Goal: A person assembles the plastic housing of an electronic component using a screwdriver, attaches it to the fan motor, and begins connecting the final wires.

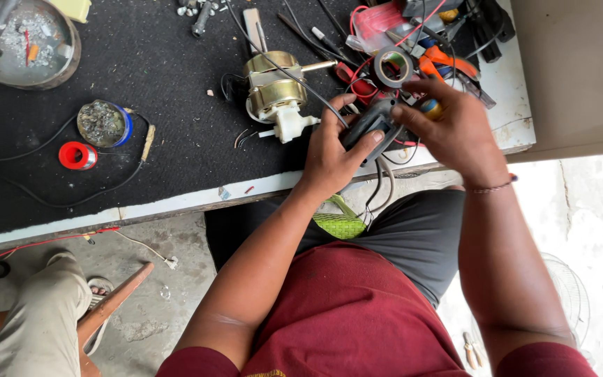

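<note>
Mostly, both hands [385, 136] hide the dark part [370, 122].

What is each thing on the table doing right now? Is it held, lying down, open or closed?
Left hand: gripping the grey part.
Right hand: pinching the grey part's other end.
Grey part: held over the table edge, wires hanging below.
Motor: lying on the mat, untouched.
Tape roll: resting among the wires.
Red spool: lying on its side.
Round tin: open, full of small bits.
</note>
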